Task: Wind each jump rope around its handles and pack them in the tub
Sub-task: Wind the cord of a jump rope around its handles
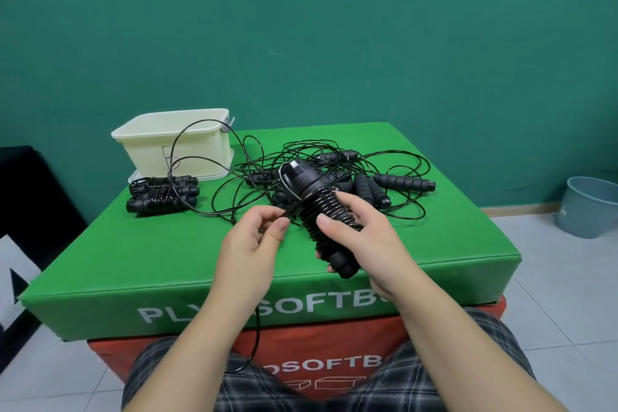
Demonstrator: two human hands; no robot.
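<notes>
Bare forearms; dark plaid shorts (301, 381) with white lines.

Teal wall (368, 37), white tiled floor (561, 311)

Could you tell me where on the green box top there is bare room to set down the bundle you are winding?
The near strip of the green box top is bare, from the finished bundles to the front edge. The near right corner is also free. The middle and far right are crowded with tangled ropes; the tub fills the far left.
</notes>
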